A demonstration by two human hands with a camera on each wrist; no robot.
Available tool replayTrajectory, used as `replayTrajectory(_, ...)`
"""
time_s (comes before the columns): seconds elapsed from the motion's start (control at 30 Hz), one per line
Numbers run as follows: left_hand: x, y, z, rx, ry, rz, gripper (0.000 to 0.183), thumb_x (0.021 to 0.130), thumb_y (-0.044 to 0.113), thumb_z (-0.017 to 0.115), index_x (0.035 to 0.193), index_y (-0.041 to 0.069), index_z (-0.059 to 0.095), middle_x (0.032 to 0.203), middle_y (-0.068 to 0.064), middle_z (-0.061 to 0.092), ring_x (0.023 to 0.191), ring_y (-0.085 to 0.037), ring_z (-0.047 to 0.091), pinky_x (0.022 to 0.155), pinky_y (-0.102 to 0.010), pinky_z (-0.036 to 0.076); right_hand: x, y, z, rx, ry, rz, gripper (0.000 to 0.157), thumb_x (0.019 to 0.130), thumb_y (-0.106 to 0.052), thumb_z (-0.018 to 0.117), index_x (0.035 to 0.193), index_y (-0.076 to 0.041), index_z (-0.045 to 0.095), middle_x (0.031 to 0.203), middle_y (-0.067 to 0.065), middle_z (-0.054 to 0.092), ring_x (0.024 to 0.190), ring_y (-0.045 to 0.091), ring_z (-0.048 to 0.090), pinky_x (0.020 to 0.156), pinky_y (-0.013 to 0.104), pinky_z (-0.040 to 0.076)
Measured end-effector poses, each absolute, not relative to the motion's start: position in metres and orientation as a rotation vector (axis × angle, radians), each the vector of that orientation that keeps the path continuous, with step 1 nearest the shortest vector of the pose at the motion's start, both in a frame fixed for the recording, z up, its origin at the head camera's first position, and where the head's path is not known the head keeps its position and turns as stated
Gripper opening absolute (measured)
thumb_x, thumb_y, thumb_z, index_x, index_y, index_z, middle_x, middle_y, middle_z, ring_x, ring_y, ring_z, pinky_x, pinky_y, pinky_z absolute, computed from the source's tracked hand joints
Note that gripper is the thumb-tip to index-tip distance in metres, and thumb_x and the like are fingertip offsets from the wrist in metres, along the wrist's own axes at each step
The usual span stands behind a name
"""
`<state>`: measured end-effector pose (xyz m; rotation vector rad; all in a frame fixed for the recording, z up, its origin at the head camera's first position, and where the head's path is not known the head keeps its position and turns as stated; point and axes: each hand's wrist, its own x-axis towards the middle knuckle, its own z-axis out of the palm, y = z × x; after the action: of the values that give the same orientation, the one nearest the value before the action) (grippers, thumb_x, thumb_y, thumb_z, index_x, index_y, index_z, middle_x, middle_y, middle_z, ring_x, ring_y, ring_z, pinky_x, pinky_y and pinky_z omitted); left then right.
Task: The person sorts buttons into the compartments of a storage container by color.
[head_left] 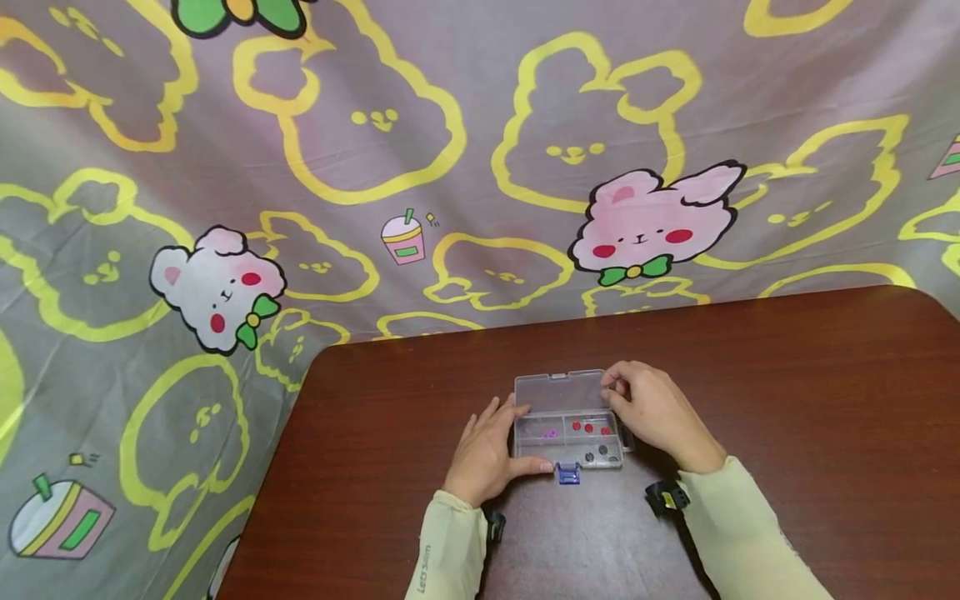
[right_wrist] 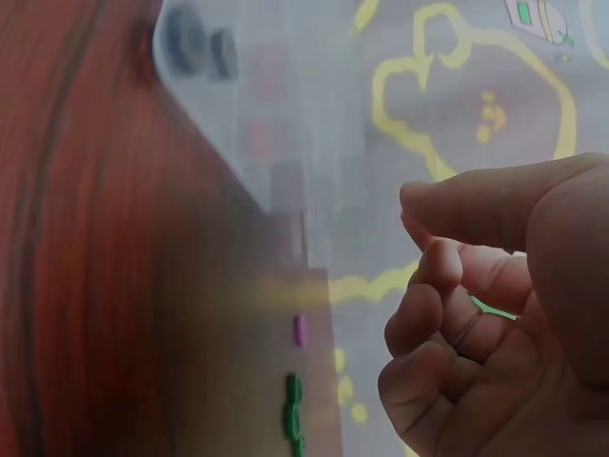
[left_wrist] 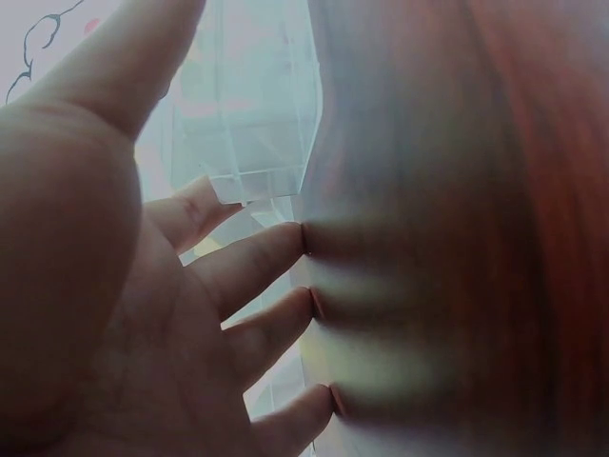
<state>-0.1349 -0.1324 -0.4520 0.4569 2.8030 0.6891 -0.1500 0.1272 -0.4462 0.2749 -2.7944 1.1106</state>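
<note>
A clear compartment box (head_left: 622, 463) rests on the table, its transparent lid (head_left: 558, 392) tipped back. Small purple pieces (head_left: 551, 433), red pieces (head_left: 588, 428) and dark pieces (head_left: 602, 451) lie in separate compartments. My left hand (head_left: 483, 450) holds the box at its left end, thumb along the front edge and index finger near the hinge; the other fingers (left_wrist: 276, 319) spread down to the table. By the lid's right edge is my right hand (head_left: 652, 408), thumb and fingers (right_wrist: 414, 319) curled together, with nothing visible between their tips.
A blue latch (head_left: 568, 474) sticks out at the box's front. In the right wrist view a purple piece (right_wrist: 301, 330) and a green piece (right_wrist: 293, 414) lie on the table (right_wrist: 209, 371). Behind the table hangs a patterned cloth (head_left: 480, 167).
</note>
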Motion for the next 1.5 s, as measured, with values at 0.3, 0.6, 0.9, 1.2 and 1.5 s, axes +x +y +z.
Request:
replayTrajectory(0.3,-0.134,-0.133,-0.453,0.449,2.795,0.694,0.088,0.075,0.057,0.082,0.148,0.019,0.051,0.162,-0.007,0.034,0.151,-0.028,0.026,0.122,-0.055,0.018,-0.154,0.141,-0.453,0.215,-2.805,1.086,0.009,0.087,-0.005,0.075,0.094,-0.006,0.069,0.081,0.003,0.055,0.075,0.02,0.052,0.064,0.034,0.043)
replayTrajectory(0.6,-0.134,-0.133,-0.453,0.445,2.794,0.699,0.088,0.075,0.058,0.081,0.149,0.02,0.05,0.162,-0.006,0.033,0.151,-0.027,0.025,0.122,-0.055,0.017,-0.156,0.145,-0.455,0.173,-2.842,0.977,0.012,0.086,-0.005,0.076,0.096,-0.002,0.07,0.083,0.007,0.057,0.076,0.024,0.052,0.065,0.037,0.045)
replayTrajectory(0.9,-0.134,-0.133,-0.453,0.449,2.798,0.698,0.088,0.075,0.057,0.081,0.149,0.02,0.05,0.162,-0.007,0.033,0.151,-0.028,0.025,0.122,-0.055,0.017,-0.16,0.149,-0.457,0.167,-2.893,0.973,0.013,0.086,-0.006,0.076,0.097,-0.002,0.072,0.084,0.007,0.058,0.078,0.024,0.053,0.067,0.04,0.046)
replayTrajectory(1.2,-0.135,-0.132,-0.452,0.455,2.804,0.7,0.088,0.075,0.058,0.081,0.149,0.02,0.051,0.162,-0.007,0.034,0.151,-0.027,0.025,0.122,-0.055,0.018,-0.165,0.151,-0.456,0.144,-2.937,0.998,0.014,0.087,-0.007,0.075,0.1,-0.002,0.073,0.087,0.009,0.059,0.08,0.026,0.054,0.071,0.042,0.048)
replayTrajectory(1.5,-0.135,-0.131,-0.452,0.457,2.802,0.686,0.088,0.076,0.058,0.08,0.149,0.02,0.05,0.162,-0.007,0.033,0.151,-0.027,0.025,0.122,-0.054,0.018,-0.166,0.153,-0.458,0.131,-2.956,0.991,0.01,0.088,-0.008,0.074,0.096,-0.002,0.073,0.083,0.007,0.059,0.079,0.024,0.053,0.069,0.041,0.046)
